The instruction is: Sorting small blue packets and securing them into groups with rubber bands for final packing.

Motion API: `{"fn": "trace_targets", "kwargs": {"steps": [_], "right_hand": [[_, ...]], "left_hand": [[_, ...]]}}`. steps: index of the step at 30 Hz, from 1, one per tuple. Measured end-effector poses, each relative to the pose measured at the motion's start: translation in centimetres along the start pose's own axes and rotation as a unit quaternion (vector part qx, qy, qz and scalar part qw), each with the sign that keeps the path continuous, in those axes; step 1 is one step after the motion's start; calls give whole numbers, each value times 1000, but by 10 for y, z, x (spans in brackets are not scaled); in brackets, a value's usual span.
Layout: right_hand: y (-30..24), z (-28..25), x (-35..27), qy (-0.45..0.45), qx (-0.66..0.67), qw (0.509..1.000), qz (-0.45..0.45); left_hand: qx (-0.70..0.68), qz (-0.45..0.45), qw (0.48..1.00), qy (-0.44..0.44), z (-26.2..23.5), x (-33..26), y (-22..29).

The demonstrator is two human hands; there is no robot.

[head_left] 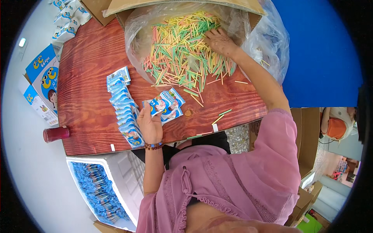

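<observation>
My left hand (pixel 150 126) is closed, thumb and fingers pinching a small blue-and-white packet (pixel 156 106) near the table's front edge. More packets of this kind (pixel 170 101) lie just right of it, partly overlapping. To its left, a long row of overlapping packets (pixel 123 103) runs away from me across the table. My right hand (pixel 221 42) rests on a large heap of thin pastel sticks (pixel 182 50) in pink, yellow and green. Its fingers are spread over the heap's far right part, and no stick shows clearly in its grasp.
The sticks spill from a clear plastic bag (pixel 134 42) in a cardboard box (pixel 186 4) onto the red-brown wooden table (pixel 85 89). A red-lidded jar (pixel 56 134) stands at the left edge. Below is a white foam box (pixel 124 174) of blue packets. Printed cartons (pixel 42 81) stand left.
</observation>
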State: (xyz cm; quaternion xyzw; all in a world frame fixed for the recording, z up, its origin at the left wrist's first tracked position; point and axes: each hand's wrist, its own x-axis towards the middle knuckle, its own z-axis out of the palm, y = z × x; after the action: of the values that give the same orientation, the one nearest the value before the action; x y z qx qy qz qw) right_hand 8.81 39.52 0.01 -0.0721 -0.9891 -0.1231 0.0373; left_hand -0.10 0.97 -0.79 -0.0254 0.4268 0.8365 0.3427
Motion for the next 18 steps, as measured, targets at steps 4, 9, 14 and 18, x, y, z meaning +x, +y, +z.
{"fn": "trace_targets", "kwargs": {"steps": [4,9,14,18], "right_hand": [[1,9,-6,-2,-38,999,-4],[2,14,-5,8,24,999,22],[8,24,-4,-7,105,992,73],[-12,3,-2,1,256,947,195]], "left_hand": [[-5,0,1000,-10,0,1,-2],[-17,-3,1000,3,1,1,-3],[-25,-2,1000,-1,-6,2,-2],[-21,-1,1000,16,-5,-1,1]]}}
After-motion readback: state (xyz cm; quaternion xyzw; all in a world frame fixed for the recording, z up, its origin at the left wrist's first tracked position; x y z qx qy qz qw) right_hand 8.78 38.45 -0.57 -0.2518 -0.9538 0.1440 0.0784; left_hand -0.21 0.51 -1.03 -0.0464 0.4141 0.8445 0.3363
